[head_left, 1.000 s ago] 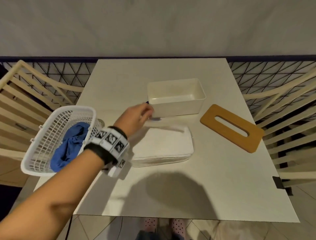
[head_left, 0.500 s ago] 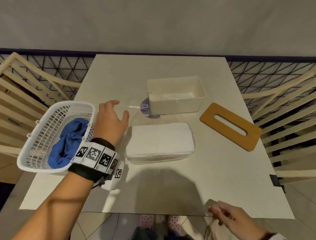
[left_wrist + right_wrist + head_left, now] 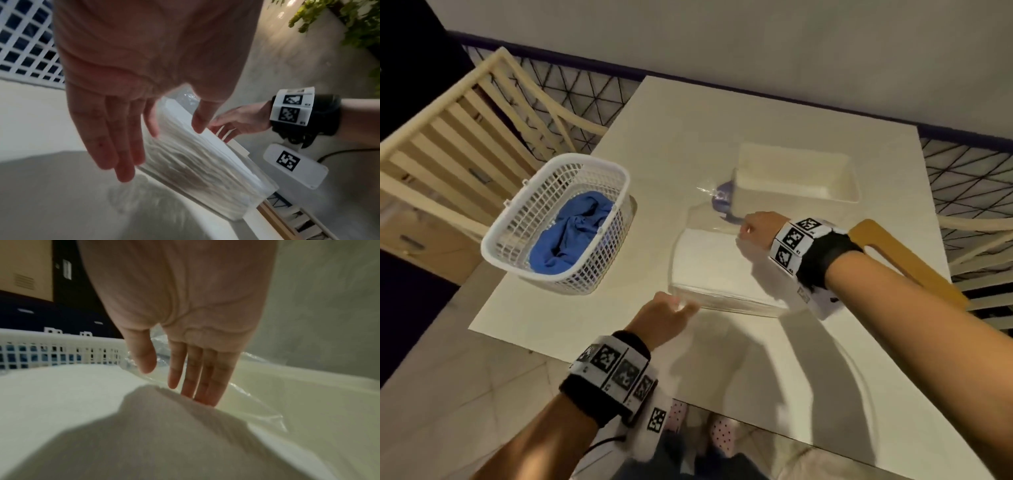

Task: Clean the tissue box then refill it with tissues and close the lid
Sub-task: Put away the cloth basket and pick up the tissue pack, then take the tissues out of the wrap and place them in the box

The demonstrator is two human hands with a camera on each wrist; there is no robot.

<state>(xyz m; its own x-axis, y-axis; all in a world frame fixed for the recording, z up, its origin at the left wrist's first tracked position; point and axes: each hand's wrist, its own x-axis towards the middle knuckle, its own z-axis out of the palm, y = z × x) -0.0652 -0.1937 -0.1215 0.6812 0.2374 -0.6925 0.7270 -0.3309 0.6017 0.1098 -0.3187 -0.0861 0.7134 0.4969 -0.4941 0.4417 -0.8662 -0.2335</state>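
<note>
The open white tissue box [image 3: 794, 178] stands at the back of the table, with nothing in it. In front of it lies a stack of white tissues [image 3: 719, 270] in loose clear plastic wrap [image 3: 242, 391]. My left hand [image 3: 678, 308] is at the stack's near left corner, fingers [image 3: 115, 138] straight along its side and thumb over the top. My right hand [image 3: 744, 229] is at the stack's far edge, where its straight fingers [image 3: 197, 374] dip between tissues and wrap. The wooden slotted lid [image 3: 907, 263] lies on the right, partly hidden by my right forearm.
A white plastic basket [image 3: 517, 236] holding a blue cloth [image 3: 571, 233] sits at the table's left edge. A purple-printed scrap of wrap [image 3: 719, 197] lies beside the box. Slatted chairs [image 3: 441, 144] stand on both sides of the table.
My left hand moved from beside the basket to the stack's near left corner. My right hand rose from below the table edge to the stack's far edge. The head view swung left.
</note>
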